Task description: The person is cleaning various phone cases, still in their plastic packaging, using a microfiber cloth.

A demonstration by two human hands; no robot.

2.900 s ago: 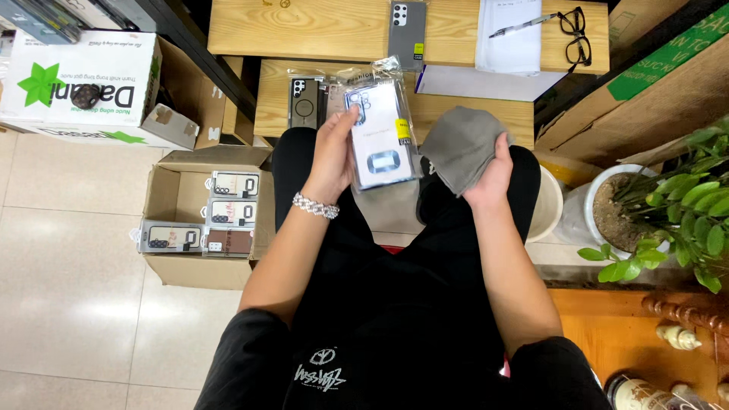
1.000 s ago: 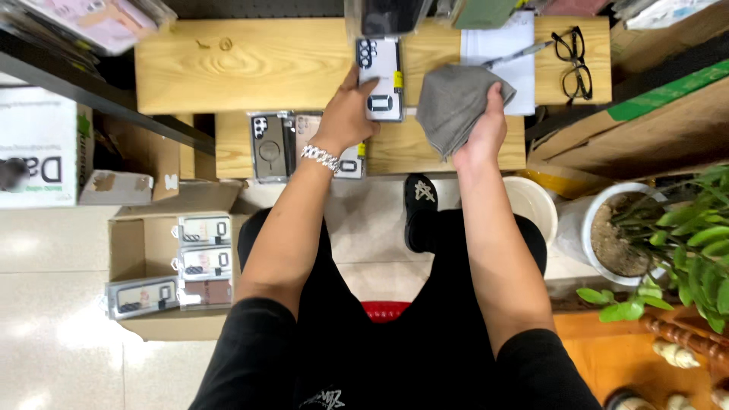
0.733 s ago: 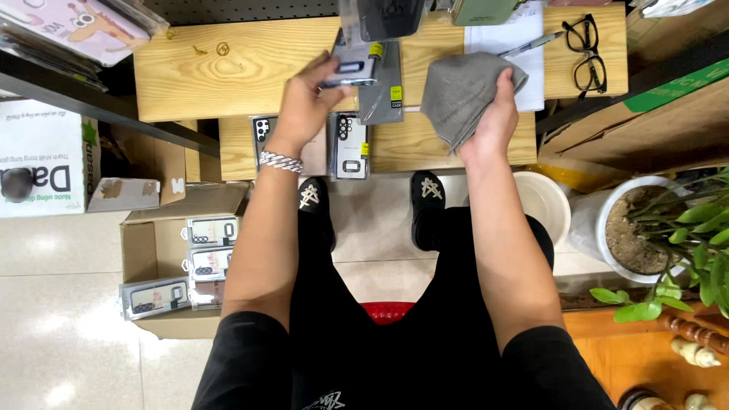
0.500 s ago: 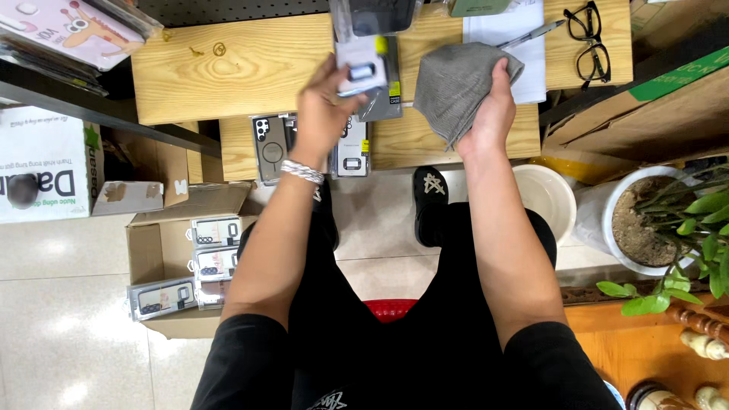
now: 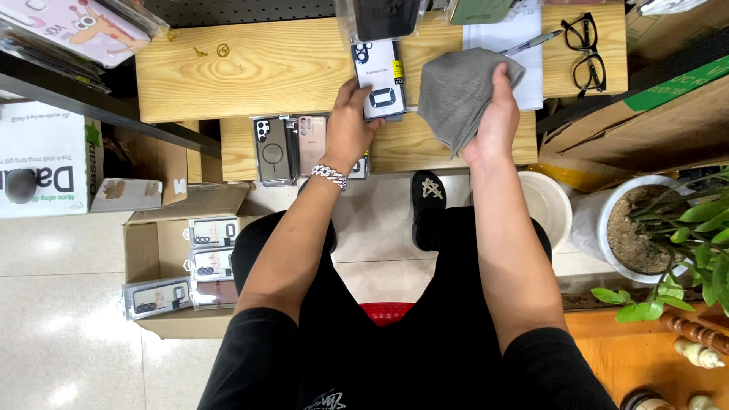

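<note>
Cardboard box with packaged cases on floor, near left knee. Left hand fingers closed around packaged phone case, held over wooden tabletop. Right hand clutches grey cloth just beside case. Eyeglasses at tabletop's far right.

Bare wooden shelf left of the packaged phone case; glasses and paper crowding the right.

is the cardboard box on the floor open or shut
Open. The cardboard box has its flaps folded out, and packaged phone cases show inside it, left of the person's knee.
</note>
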